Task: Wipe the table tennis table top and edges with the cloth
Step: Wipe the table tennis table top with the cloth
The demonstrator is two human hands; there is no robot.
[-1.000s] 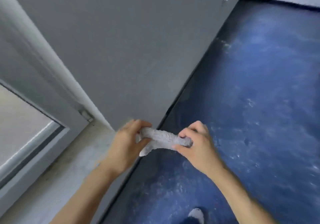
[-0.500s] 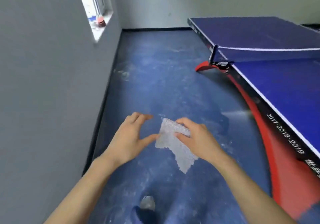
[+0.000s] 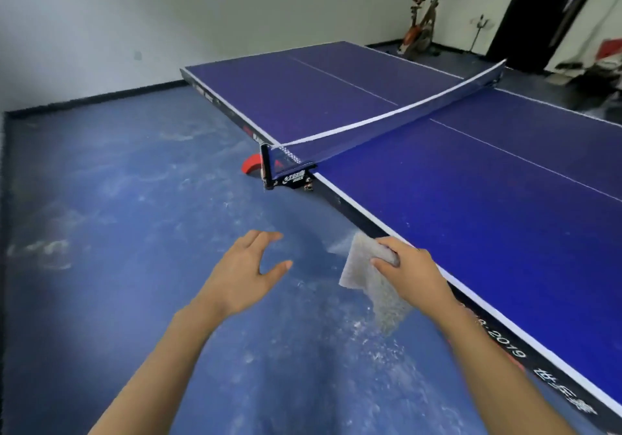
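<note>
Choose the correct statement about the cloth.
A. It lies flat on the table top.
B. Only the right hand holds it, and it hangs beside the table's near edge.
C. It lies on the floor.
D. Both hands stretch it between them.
B: the right hand pinches the cloth, which hangs down by the edge of the table; the left hand is open and holds nothing.

Right hand point(image 3: 412, 271) pinches cloth point(image 3: 372, 283) beside table point(image 3: 488, 179).

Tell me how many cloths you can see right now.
1. The cloth hangs from the right hand, pinched at its top, beside the near edge of the table. The left hand is empty. More may lie on the floor hidden behind the table.
</note>
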